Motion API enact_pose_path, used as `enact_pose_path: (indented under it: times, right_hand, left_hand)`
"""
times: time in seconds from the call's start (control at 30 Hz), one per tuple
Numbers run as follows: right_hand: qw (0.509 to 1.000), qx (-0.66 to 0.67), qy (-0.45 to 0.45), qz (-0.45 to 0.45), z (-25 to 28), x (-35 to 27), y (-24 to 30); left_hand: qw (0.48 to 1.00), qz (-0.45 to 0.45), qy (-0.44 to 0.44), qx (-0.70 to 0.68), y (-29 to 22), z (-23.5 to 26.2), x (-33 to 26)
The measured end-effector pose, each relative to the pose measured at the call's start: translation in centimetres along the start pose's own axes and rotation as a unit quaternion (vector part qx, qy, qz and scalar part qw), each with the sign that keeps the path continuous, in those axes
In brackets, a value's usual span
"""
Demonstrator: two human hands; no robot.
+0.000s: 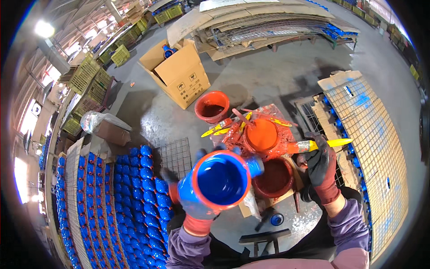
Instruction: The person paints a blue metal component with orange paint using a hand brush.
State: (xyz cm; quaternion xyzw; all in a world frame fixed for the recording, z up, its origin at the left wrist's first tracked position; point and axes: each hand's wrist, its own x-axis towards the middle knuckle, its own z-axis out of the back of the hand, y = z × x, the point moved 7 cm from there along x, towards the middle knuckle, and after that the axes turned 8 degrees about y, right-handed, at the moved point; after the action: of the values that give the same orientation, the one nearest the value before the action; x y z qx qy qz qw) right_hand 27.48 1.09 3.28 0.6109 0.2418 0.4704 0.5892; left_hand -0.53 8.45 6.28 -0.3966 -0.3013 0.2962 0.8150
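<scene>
The left hand (193, 204), in a paint-smeared glove, holds a blue pipe fitting (221, 179) up toward the camera, its open mouth rimmed in orange paint. The fingers (169, 175) are wrapped shut around the fitting's body from the left and below. The fitting sits just left of the paint pot (261, 136), which is full of orange paint.

The right hand (321, 161), in a dark glove, is closed around a brush (313, 145) with a yellow handle. The brush lies level, its orange-loaded bristles touching the right rim of the paint pot and its handle pointing right.

Just below the paint pot stands a dark red bowl (274, 178), partly hidden by the fitting. Above and left of the pot is a red bucket (212, 106), and between them lie more yellow-handled brushes (216, 128). Beyond the bucket, farther from the pot, stands an open cardboard box (180, 74). Well left of the pot, rows of blue fittings (143, 197) stand packed together on the floor, with a wire grid (175, 154) beside them. Right of the pot lies a wire rack (371, 134) spattered with blue.
</scene>
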Motion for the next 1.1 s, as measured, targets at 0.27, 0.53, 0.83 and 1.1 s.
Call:
enact_pose_path:
  times: [0.27,0.53,0.83,1.1]
  right_hand:
    - [0.998,0.005,0.067,-0.004,-0.1,0.0,-0.9]
    - [0.973,-0.134,0.162,-0.09,-2.8,0.6,0.9]
    - [0.932,-0.268,0.234,0.068,-4.4,-0.4,4.3]
    - [0.826,-0.41,0.193,0.336,-5.9,-3.0,9.0]
  left_hand:
    - [0.675,0.268,0.122,-0.677,2.5,-9.5,-3.1]
    - [0.984,0.077,0.142,-0.077,0.7,-8.1,-1.3]
    - [0.969,-0.062,0.137,0.194,-1.6,-9.8,-1.4]
    - [0.963,-0.026,0.148,0.225,-0.8,-8.9,-1.0]
